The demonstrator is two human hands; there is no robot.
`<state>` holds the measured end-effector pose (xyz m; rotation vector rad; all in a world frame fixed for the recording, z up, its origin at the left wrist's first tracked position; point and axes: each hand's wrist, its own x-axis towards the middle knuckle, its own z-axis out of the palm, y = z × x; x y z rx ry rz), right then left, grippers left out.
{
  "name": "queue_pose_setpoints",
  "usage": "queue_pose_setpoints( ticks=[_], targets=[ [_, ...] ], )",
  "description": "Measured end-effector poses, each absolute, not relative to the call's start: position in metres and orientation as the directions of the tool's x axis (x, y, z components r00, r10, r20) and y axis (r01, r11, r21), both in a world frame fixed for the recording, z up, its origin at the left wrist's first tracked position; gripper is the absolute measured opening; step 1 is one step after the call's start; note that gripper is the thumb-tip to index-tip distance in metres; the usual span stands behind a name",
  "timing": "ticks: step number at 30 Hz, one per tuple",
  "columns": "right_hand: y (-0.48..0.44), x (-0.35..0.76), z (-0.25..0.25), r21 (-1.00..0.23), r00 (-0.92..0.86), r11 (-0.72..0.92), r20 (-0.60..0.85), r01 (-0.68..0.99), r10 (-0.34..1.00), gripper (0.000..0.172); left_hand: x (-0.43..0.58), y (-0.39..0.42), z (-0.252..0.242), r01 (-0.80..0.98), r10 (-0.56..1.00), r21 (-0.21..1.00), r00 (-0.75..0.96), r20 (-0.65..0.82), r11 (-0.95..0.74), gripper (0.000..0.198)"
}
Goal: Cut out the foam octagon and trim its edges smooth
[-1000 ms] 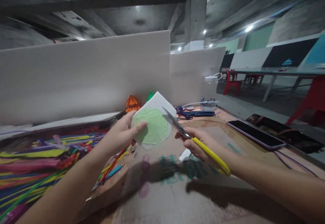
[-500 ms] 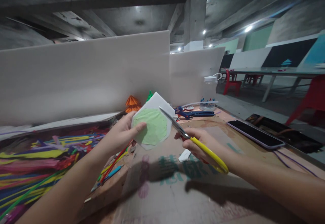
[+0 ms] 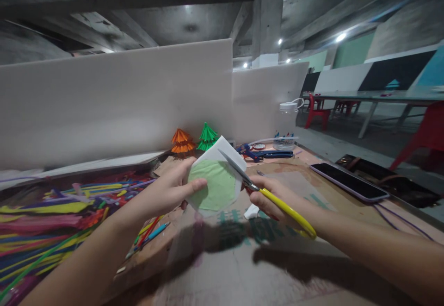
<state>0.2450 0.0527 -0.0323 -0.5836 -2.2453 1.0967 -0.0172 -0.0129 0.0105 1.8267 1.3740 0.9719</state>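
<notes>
My left hand (image 3: 180, 183) is closed on a white sheet (image 3: 222, 147) with a light green, many-sided patch (image 3: 213, 184) on its face, the thumb pressed over the green. Yellow-handled scissors (image 3: 284, 206) are in my right hand (image 3: 272, 195), their metal blades pointing up and left across the sheet's white upper right part. Whether the blades are parted is hard to make out. A small white scrap (image 3: 251, 211) lies on the work surface below the scissors.
Many coloured strips (image 3: 62, 218) fill the left side. An orange folded tree (image 3: 182, 140) and a green one (image 3: 207, 135) stand at the back. Blue pliers-like tools (image 3: 274, 154), a clear lidded jar (image 3: 287, 125) and a phone (image 3: 348, 182) lie toward the right.
My left hand has moved the sheet slightly right and down, so the green tree now shows behind it. The scissors stay nearly in place, their blades now lower on the sheet's white part.
</notes>
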Motion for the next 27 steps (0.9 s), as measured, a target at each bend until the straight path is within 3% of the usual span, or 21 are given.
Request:
queue_pose_setpoints(
  ticks=[8,16,22,27],
  targets=[
    [0.047,0.245,-0.030,-0.838,-0.718,0.523,0.270,0.152,0.642,0.050,-0.021,-0.006,0.007,0.434,0.963,0.869,0.221,0.153,-0.238,0.042],
    [0.042,0.243,-0.021,-0.876,-0.700,0.412,0.130,0.250,0.702,0.035,-0.030,-0.001,0.002,0.431,0.962,0.881,0.258,0.089,-0.197,0.045],
    [0.042,0.242,-0.027,-0.862,-0.715,0.423,0.107,0.280,0.691,0.038,-0.030,-0.004,0.001,0.470,0.966,0.865,0.250,0.057,-0.173,0.047],
    [0.045,0.242,-0.033,-0.836,-0.742,0.487,0.155,0.252,0.652,0.043,-0.017,-0.010,-0.001,0.524,0.934,0.825,0.358,0.012,-0.211,0.051]
  ],
)
